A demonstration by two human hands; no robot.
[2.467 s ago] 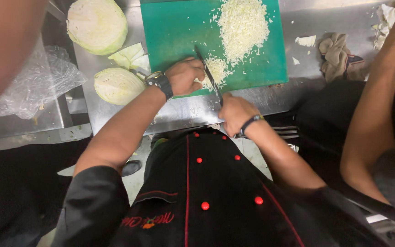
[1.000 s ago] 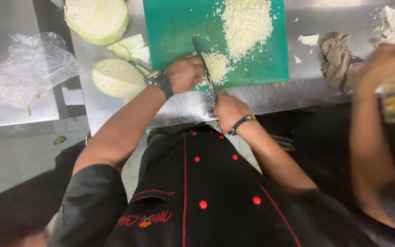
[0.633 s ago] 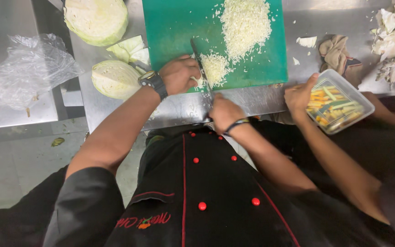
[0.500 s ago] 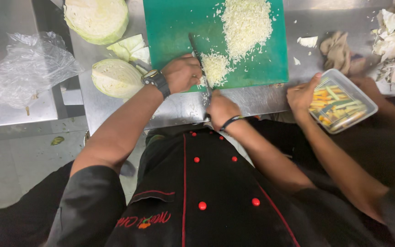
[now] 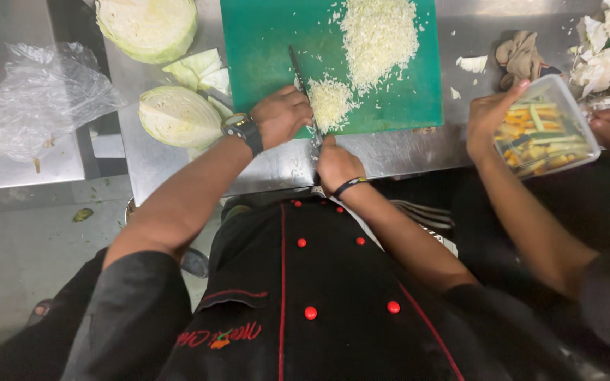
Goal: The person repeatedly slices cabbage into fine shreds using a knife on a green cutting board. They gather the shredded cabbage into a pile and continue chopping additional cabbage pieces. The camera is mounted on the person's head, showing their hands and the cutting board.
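While your right hand (image 5: 337, 164) is clamped on the knife (image 5: 303, 88) handle at the near edge of the green board (image 5: 262, 42), the blade runs up across the board, its tip pointing away from you. Your left hand (image 5: 282, 115) sits curled on the board's near edge, just left of the blade, fingers together and pressed against the small heap (image 5: 330, 102) of chopped cabbage. A watch (image 5: 240, 129) sits on that wrist. Beyond the heap, further up the board, lies the big pile (image 5: 379, 39) of chopped cabbage. Left of the board, on the steel desk (image 5: 397, 152), lie a cabbage half (image 5: 178, 116), some loose leaves (image 5: 199, 70) and a larger cut cabbage (image 5: 148, 27). Right of the board, another person's hand (image 5: 492, 116) holds a clear tub (image 5: 548, 127) of vegetable strips, with a crumpled cloth (image 5: 520, 56) just beyond it.
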